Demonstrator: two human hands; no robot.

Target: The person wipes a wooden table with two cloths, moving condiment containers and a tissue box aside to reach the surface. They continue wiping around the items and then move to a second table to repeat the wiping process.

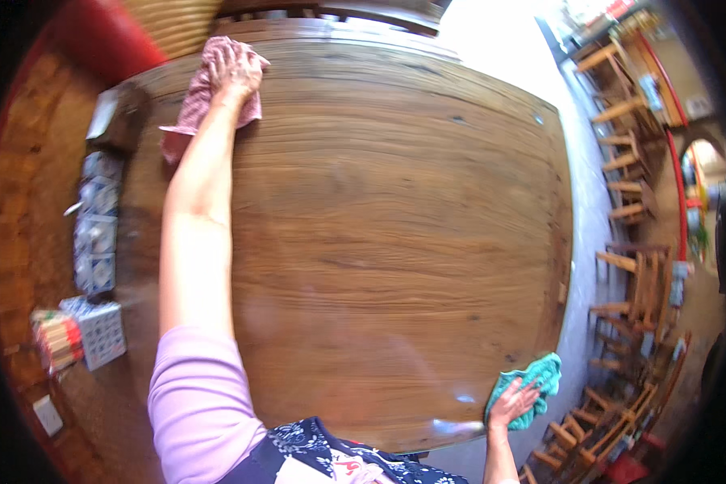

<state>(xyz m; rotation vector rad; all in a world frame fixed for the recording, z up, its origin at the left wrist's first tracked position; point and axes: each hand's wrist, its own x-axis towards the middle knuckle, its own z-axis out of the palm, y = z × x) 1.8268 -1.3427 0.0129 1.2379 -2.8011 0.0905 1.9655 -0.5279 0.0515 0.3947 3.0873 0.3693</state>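
Observation:
A wide wooden table (363,242) with a glossy brown grain fills the space before me. At its far left, my left hand (237,71) presses flat on a pink cloth (196,100), fingers spread, arm stretched out. Part of that cloth hangs in a loose fold toward the left. Down at the near right corner, my right hand (513,400) lies over a green cloth (544,378). This cloth reaches the table's right edge, and its far part extends past the corner.
Blue-and-white patterned boxes (100,224) line the left side, beside a dark container (121,115). A blue-and-white box (101,333) and bundled chopsticks (59,342) stand nearer. A wall outlet (48,415) is low left. Wooden chairs (638,284) stand across the aisle at right.

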